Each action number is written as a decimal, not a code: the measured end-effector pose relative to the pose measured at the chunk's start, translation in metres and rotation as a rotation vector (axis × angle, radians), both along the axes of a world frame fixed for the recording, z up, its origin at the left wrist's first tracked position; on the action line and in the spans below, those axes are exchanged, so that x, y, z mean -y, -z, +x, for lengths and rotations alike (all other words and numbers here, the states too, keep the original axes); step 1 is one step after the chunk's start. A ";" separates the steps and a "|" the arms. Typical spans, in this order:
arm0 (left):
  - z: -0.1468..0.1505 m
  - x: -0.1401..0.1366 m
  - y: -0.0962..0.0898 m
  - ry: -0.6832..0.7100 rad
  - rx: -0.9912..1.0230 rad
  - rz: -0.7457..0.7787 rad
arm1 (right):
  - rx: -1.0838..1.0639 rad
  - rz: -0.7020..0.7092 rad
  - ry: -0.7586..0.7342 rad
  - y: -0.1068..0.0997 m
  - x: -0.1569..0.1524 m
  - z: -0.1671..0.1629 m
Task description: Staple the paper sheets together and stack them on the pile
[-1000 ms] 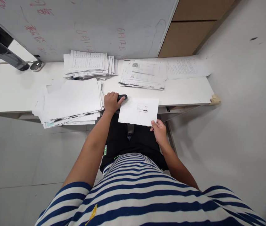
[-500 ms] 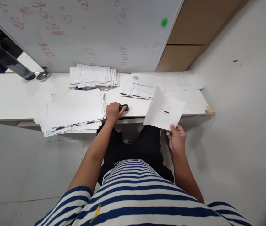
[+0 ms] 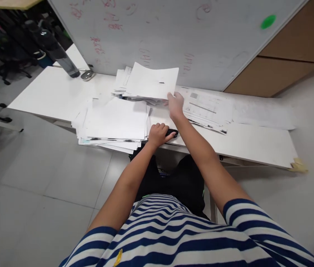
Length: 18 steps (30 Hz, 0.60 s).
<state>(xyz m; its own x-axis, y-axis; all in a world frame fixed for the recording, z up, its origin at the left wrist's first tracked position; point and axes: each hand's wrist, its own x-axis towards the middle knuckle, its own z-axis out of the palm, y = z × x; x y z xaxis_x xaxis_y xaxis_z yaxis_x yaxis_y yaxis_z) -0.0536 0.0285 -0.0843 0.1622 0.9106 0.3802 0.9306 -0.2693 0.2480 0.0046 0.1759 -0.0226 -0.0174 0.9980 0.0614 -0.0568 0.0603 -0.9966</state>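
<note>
My left hand (image 3: 158, 135) is closed around a black stapler (image 3: 172, 132) at the front edge of the desk; my fingers cover most of it. My right hand (image 3: 175, 104), slightly blurred, pinches the lower right corner of a white sheet of paper (image 3: 151, 81) with a small dark mark. The sheet lies over the rear paper stack (image 3: 120, 83), and I cannot tell whether it rests fully on it. Left of my left hand is a larger paper stack (image 3: 115, 118), its front edge overhanging the desk.
More printed papers (image 3: 207, 109) lie on the right of the white desk (image 3: 265, 142). A dark bottle (image 3: 59, 55) and a computer mouse (image 3: 87, 75) are at the back left. Behind the desk stands a whiteboard (image 3: 168, 33) with red writing.
My right hand has carried the paper from the right front of the desk, leftward and back, over the rear stack. My left hand stays on the stapler. The view has turned.
</note>
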 end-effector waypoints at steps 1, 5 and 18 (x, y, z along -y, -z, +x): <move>0.000 0.000 0.000 0.002 0.000 -0.006 | -0.024 -0.024 -0.033 0.003 -0.015 -0.022; -0.001 -0.001 0.002 0.006 -0.015 -0.030 | -0.047 -0.244 -0.179 0.018 -0.036 -0.067; -0.003 -0.001 0.012 0.010 -0.034 0.125 | 1.180 0.067 0.140 0.061 0.004 0.156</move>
<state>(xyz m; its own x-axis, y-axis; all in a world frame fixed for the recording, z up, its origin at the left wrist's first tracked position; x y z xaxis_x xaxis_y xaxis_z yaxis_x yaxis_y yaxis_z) -0.0562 0.0297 -0.0958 0.1858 0.8548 0.4845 0.9350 -0.3054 0.1803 0.1606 0.1722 -0.0833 0.0104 0.9911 0.1328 0.9049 0.0472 -0.4231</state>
